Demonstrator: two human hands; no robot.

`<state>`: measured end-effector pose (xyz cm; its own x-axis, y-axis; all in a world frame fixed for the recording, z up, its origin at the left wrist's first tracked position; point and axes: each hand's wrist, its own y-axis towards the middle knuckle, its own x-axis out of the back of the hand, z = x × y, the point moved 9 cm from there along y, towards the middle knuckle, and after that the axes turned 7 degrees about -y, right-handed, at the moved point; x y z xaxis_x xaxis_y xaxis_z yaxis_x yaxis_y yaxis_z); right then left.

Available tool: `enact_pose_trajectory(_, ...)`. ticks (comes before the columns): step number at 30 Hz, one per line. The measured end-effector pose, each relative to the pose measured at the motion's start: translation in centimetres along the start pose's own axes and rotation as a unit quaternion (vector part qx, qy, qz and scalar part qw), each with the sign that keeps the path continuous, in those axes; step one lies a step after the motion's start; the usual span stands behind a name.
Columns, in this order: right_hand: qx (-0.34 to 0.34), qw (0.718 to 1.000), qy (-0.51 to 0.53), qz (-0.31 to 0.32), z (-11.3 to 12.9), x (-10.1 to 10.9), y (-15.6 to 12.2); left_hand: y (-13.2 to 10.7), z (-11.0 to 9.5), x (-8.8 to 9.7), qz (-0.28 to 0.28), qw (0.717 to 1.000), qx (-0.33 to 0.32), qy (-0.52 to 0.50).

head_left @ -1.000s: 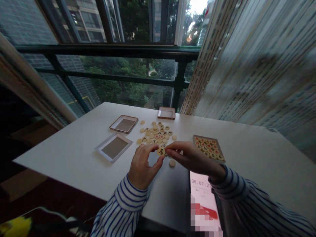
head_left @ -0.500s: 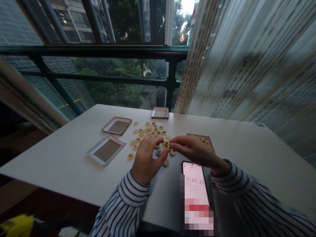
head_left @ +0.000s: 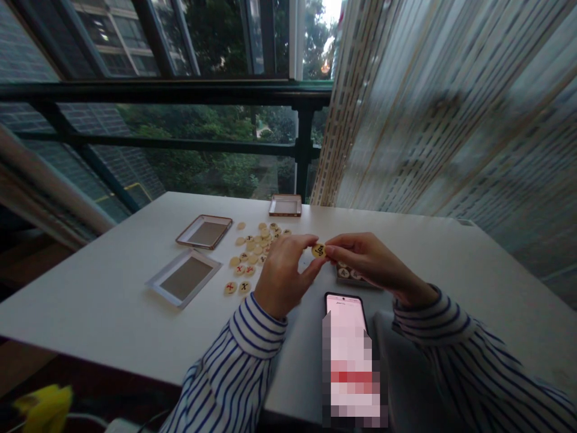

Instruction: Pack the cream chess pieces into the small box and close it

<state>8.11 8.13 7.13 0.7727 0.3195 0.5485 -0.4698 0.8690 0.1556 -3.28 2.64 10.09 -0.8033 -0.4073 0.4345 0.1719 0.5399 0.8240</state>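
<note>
A round xiangqi piece (head_left: pixel 318 250) with a dark character is held up above the table. My left hand (head_left: pixel 287 270) grips its left side between thumb and forefinger. From the right, my right hand (head_left: pixel 369 258) pinches its other edge with closed fingertips. Behind and left of my left hand, loose xiangqi pieces (head_left: pixel 252 246) lie scattered, some showing red or black characters, others blank side up. A shallow box with pieces in it (head_left: pixel 345 273) sits under my right hand, which hides much of it.
A lit phone (head_left: pixel 347 337) lies at the near edge. To the left are a white tray (head_left: pixel 169 288) and a brown-rimmed box part (head_left: pixel 183 234). Another small open box (head_left: pixel 285 214) stands at the back of the white table (head_left: pixel 99 288), by the window railing.
Both hands have moved right with the piece, from over the loose pieces to beside the shallow box. More pieces in that box show now. The view has shifted slightly.
</note>
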Motion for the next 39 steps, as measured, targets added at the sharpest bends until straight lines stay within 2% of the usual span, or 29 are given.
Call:
enact_pose_trajectory(4, 0.005, 1.0, -0.017, -0.01, -0.7, 0.8, -0.1, 0.5, -0.1, -0.8, 0.023, 0.999, 0.005, -0.025)
enact_pose_trajectory(16, -0.01, 0.998, -0.055, -0.021, -1.9, 3.0, -0.3, 1.8, 1.8, -3.3, 0.075, 0.981, 0.111, -0.142)
enact_pose_trajectory(30, -0.027, 0.994, -0.099, -0.036, -2.7, 5.2, -0.6, 4.1, 2.3, -6.6, 0.22, 0.938, 0.16, -0.213)
enact_pose_trajectory(39, -0.035, 0.993, -0.103, -0.036, -3.9, 5.7, -0.6, 4.0, 3.6, -8.6, 0.24, 0.918, 0.196, -0.246)
